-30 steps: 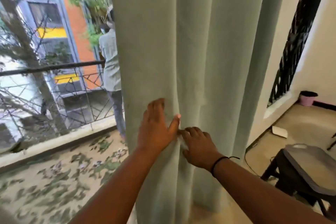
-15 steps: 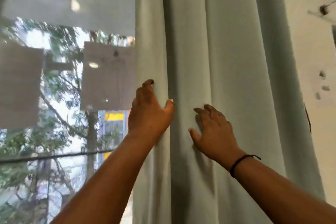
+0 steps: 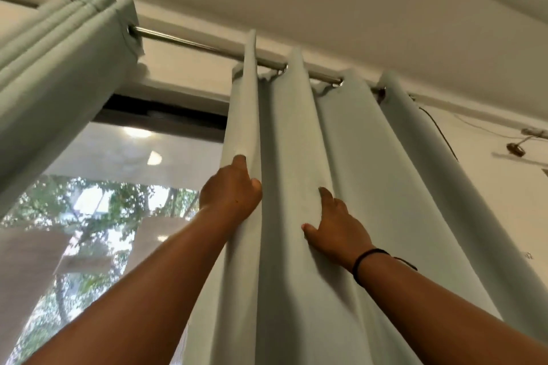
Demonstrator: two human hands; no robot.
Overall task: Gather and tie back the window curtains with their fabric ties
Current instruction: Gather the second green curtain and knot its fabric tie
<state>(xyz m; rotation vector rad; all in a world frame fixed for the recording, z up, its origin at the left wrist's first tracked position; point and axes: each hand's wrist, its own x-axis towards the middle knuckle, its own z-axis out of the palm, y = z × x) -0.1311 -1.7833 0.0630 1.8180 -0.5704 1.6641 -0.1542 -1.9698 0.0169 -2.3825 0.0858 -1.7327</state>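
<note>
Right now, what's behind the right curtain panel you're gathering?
Only its top shows anything: the rod threading its eyelets. The right curtain panel hides everything behind it; both hands touch its front.

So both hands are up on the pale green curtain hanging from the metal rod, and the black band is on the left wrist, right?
Nearly. The black band is on the right wrist, not the left, as the head view shows. The rest holds: the left hand and the right hand are both up on the pale green curtain, which hangs from the metal rod.

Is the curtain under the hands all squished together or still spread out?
Partly spread: the right curtain hangs in loose, separate folds along the rod, with no tie visible.
</note>
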